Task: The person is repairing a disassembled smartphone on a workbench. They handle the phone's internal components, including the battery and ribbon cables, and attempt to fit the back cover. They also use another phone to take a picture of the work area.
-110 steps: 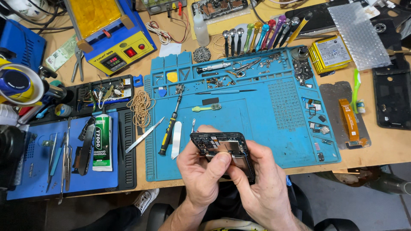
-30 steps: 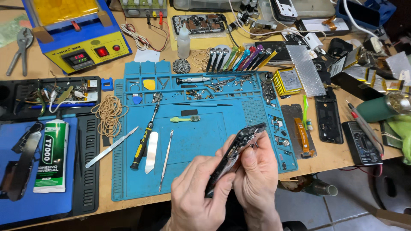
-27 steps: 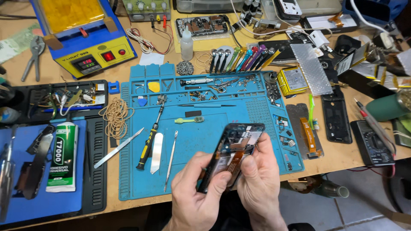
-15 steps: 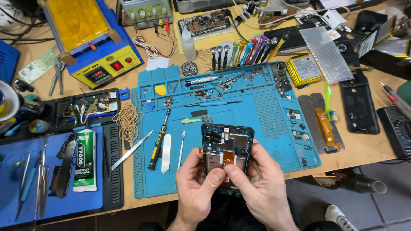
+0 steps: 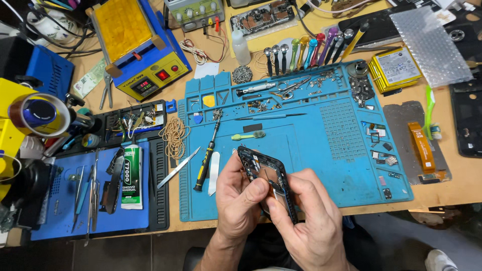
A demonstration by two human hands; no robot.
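Observation:
Both my hands hold an opened black phone frame [image 5: 262, 168] over the front edge of the blue repair mat [image 5: 321, 150]. My left hand [image 5: 236, 200] grips its left side, thumb pressed on the inner face. My right hand [image 5: 306, 216] clasps the lower right end, fingers curled over the exposed parts and a small copper-coloured patch. The frame is tilted, its upper end pointing up and to the left. Just left of my hands lie a black-and-yellow screwdriver [image 5: 207, 150] and a white flat pry tool [image 5: 214, 166].
A green spudger [image 5: 248, 135], loose screws and small parts lie on the mat. A glue tube [image 5: 130, 176] and tweezers sit on a blue pad at left, a yellow-topped heating machine [image 5: 133, 42] at the back, a yellow battery [image 5: 396, 70] and orange flex cable [image 5: 420, 146] at right.
The phone frame has turned from edge-on to face-up, then tilted left in my hands. The head view swung back and forth; both hands kept hold of the frame.

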